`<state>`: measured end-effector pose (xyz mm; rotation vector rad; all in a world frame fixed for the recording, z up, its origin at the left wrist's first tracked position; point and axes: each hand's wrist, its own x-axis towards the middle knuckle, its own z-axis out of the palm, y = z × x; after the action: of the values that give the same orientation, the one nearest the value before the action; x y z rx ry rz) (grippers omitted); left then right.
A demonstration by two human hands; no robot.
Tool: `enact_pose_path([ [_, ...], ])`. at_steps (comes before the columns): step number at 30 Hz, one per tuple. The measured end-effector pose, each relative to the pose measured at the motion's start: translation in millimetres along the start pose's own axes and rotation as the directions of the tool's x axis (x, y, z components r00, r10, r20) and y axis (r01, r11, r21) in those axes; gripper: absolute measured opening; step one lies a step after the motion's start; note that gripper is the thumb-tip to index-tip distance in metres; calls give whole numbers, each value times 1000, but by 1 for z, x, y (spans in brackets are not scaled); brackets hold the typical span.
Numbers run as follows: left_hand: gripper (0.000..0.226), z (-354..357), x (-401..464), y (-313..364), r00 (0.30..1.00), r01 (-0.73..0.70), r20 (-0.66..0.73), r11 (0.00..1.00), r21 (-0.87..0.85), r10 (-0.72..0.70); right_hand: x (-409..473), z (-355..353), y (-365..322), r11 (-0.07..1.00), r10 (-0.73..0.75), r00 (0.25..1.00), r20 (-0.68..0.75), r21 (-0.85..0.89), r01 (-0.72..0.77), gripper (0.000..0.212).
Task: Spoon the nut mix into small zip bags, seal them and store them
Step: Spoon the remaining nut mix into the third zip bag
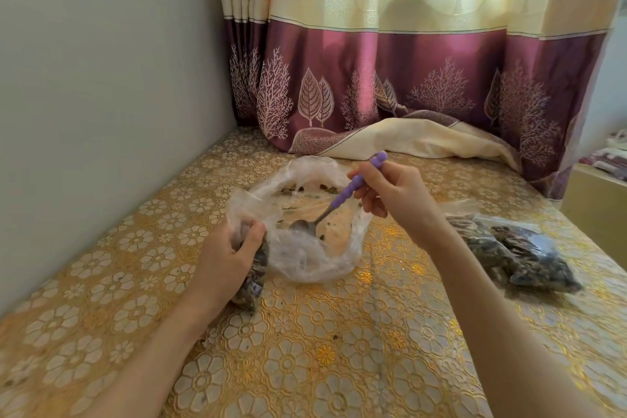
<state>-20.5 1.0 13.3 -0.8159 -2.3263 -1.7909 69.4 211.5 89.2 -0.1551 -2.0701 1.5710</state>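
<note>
Right hand [390,192] pinching purple-handled spoon [325,205]; left hand [227,256] gripping zip bag [252,276].

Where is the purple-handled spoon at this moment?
In the head view, the spoon sits centre frame, its handle held by the right hand and its bowl down inside the large clear bag on the table.

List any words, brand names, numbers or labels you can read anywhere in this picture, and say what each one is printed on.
None: no readable text shows anywhere.
The large clear plastic bag is unprinted.
The purple-handled metal spoon in the right hand has no marking.
The small nut-filled zip bag gripped by the left hand shows no label.
The filled bags on the right are blurred; no print is discernible.
The gold floral tablecloth and maroon curtain bear patterns only.
</note>
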Motion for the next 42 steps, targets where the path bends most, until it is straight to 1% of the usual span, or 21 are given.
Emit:
enact_pose_path([
  [2,29,-1,0,1,999,-35,12,999,39,34,-2,1,-3,999,-9,999,38,43,7,24],
  [5,49,-3,-1,0,999,-36,14,994,106,35,-5,3,-8,999,-17,990,142,48,10,24],
  [7,48,-4,-1,0,1000,-16,25,997,80,14,-7,6,-12,999,-26,974,227,29,20,22],
  [10,42,-7,0,2,999,-26,36,1000,13,25,-10,7,-18,999,-37,934,356,2,39,21],
  [12,39,-9,1,3,999,-39,26,999,-16,39,-11,8,-21,998,-48,917,397,-15,59,21],
  [13,38,-10,1,3,999,-44,19,999,-32,44,-11,8,-22,998,-56,924,378,-19,68,21],
  [14,37,-12,2,4,999,-42,14,997,-58,43,-10,9,-22,997,-64,942,330,-17,73,21],
  [17,33,-15,3,6,999,-42,5,989,-140,43,-6,6,-17,998,-62,994,93,6,62,23],
  [19,28,-16,2,7,997,-66,20,987,-150,70,-4,1,-11,999,-46,998,-45,-20,46,26],
  [21,30,-17,2,9,994,-103,33,986,-132,109,-2,-4,-5,997,-27,992,-125,-73,18,28],
  [23,44,-19,3,9,990,-125,45,986,-114,131,-1,-6,-2,995,13,990,-141,-98,-27,31],
  [25,59,-21,3,9,988,-138,50,983,-119,145,-1,-4,1,990,79,991,-111,-107,-91,33],
  [28,61,-23,4,13,987,-147,50,981,-125,154,-4,3,9,975,159,982,-103,-140,-173,35],
  [30,54,-25,4,19,986,-157,43,985,-77,161,-9,7,13,970,203,967,-151,-100,-220,36],
  [32,41,-28,4,24,981,-188,45,982,13,187,-16,9,15,963,261,946,-192,-23,-270,36],
  [34,29,-31,5,31,972,-226,92,969,101,217,-24,9,16,949,315,923,-219,53,-311,36],
  [35,24,-32,6,35,963,-251,139,956,151,230,-28,10,17,942,335,914,-230,89,-323,37],
  [36,23,-33,7,39,949,-287,188,938,196,252,-33,11,18,936,351,905,-240,126,-329,38],
  [38,29,-32,9,49,921,-356,264,895,269,287,-41,14,20,918,385,888,-254,205,-339,38],
  [40,22,-30,9,61,899,-408,300,859,308,320,-47,15,24,893,431,862,-267,266,-364,36],
  [42,21,-28,8,71,879,-453,323,826,334,351,-51,16,27,864,476,836,-272,322,-387,32],
])
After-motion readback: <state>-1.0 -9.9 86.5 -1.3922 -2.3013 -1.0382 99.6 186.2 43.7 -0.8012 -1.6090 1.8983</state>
